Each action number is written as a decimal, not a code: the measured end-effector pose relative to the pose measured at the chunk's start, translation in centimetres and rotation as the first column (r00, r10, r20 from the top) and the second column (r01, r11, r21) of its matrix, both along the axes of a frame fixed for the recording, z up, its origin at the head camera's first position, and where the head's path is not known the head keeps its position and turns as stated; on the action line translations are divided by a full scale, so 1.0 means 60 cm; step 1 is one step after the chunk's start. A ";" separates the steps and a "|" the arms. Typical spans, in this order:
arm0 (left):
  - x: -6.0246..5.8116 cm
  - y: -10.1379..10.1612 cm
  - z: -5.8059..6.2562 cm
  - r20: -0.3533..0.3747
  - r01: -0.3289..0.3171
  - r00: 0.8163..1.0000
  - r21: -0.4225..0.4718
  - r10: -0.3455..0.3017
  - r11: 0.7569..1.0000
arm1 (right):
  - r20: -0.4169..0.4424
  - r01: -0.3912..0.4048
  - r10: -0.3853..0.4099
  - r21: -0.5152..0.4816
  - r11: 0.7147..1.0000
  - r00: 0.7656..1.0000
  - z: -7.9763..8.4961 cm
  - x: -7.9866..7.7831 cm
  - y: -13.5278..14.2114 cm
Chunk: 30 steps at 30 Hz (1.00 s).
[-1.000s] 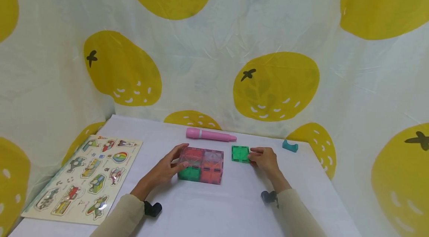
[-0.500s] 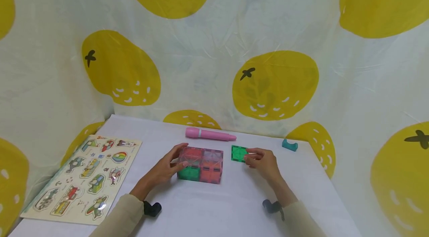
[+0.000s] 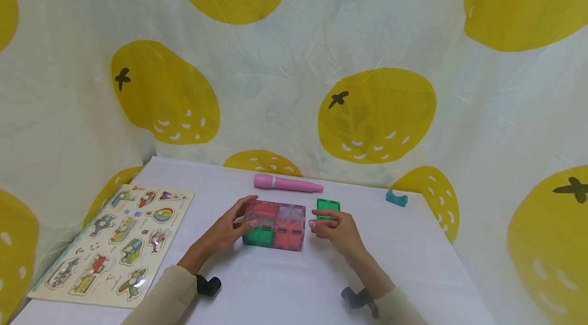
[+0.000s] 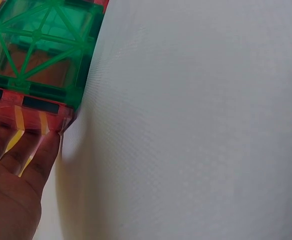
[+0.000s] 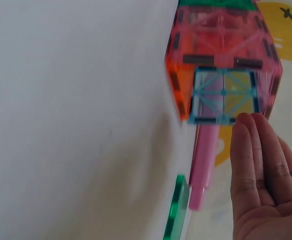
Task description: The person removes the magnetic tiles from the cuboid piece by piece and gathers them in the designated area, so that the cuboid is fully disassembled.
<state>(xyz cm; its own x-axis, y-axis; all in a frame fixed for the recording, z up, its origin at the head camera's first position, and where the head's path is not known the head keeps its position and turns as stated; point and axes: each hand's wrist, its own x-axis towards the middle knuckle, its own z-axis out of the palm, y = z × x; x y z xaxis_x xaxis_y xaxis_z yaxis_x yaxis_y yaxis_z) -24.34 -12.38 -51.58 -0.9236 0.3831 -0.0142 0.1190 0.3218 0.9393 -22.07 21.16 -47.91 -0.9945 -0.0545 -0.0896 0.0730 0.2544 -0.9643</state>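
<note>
A see-through box of magnetic tiles (image 3: 290, 225), in red, pink, orange and green, stands on the white table. My left hand (image 3: 222, 235) grips its left side, thumb on the near face and fingers toward the back. In the left wrist view, fingertips (image 4: 48, 145) touch a red tile beside a green square. My right hand (image 3: 341, 233) hovers between the box and a loose green magnetic tile (image 3: 328, 203), holding nothing. It partly covers that tile in the head view. Its fingers (image 5: 243, 165) look straight in the right wrist view, near the box's blue-edged side.
Behind the box lies a pink marker-shaped toy (image 3: 288, 183). A small teal curved piece (image 3: 396, 198) sits at the back right. On the left is a wooden puzzle board (image 3: 115, 248) with vehicle pictures. A curtain with yellow fruit (image 3: 376, 116) hangs behind the table.
My right hand has let go of the green tile and moved left and nearer, toward the box. The tile stays about where it was. My left hand keeps its grip on the box.
</note>
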 end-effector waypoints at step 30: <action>0.004 0.001 0.005 0.013 -0.004 1.000 -0.004 0.004 1.000 | -0.007 0.140 -0.144 -0.169 0.976 0.990 -0.004 0.004 -0.062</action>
